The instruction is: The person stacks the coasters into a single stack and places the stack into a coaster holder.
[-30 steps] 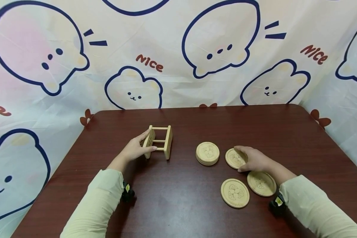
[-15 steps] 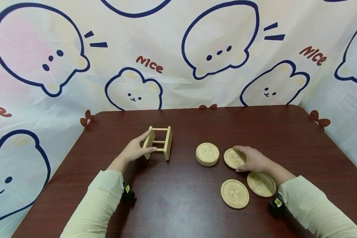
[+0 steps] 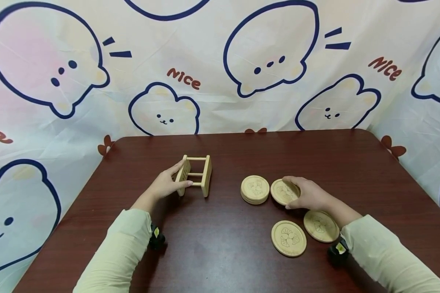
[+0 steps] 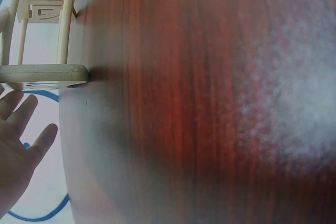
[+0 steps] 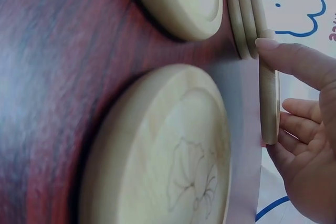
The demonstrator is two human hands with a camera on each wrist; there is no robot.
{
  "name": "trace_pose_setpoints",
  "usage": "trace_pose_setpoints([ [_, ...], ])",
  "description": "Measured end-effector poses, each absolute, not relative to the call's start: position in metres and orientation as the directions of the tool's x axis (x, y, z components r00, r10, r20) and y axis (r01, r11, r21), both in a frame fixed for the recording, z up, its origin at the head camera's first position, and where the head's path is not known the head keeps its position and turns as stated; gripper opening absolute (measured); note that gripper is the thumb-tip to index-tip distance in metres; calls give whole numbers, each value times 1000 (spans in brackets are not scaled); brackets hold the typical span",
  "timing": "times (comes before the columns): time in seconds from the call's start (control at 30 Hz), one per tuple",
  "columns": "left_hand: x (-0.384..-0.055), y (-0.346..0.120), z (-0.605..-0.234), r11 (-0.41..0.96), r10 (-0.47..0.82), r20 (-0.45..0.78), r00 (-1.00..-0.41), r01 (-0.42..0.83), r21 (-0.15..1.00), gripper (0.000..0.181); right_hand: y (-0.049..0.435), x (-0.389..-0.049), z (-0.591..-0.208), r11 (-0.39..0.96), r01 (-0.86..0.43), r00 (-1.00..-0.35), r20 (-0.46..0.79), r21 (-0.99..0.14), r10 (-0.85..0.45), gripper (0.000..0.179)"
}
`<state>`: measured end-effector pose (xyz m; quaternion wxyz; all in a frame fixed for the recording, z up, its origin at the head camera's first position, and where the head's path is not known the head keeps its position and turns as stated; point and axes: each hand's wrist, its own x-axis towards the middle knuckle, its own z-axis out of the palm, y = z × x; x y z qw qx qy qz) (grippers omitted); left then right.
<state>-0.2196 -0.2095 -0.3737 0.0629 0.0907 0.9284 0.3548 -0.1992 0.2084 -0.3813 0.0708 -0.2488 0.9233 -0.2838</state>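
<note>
At the left of the table, my left hand (image 3: 164,185) holds the near side of a small pale wooden coaster rack (image 3: 207,177), thumb by its lower front rod. In the left wrist view some fingers (image 4: 21,116) are spread beside the rack's side panel (image 4: 44,73). My right hand (image 3: 312,194) grips a round wooden coaster (image 3: 284,190) by its edge, thumb on one side and fingers on the other. That coaster is right beside a stack of coasters (image 3: 254,188); the right wrist view shows the held coaster (image 5: 268,98) edge-on, overlapping the stack (image 5: 247,19).
Two loose coasters, one at front (image 3: 288,239) and one under the right wrist (image 3: 320,226), lie flat with engraved leaf patterns up. The dark red-brown table (image 3: 220,252) ends at a printed cloth backdrop (image 3: 220,110).
My right hand has slid the coaster leftward, closing the gap to the stack. The left hand and the rack stay in place.
</note>
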Motion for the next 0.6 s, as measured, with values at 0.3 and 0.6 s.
trace_pose_setpoints([
  [0.3,-220,-210,-372,732,222,-53,-974,130,669,88,199,-201,-377,695,-419,-868,31,-585,-496,79],
  [0.6,-218,-210,-372,727,215,-51,-975,125,675,88,188,-204,-372,683,-434,-864,57,-588,-500,79],
])
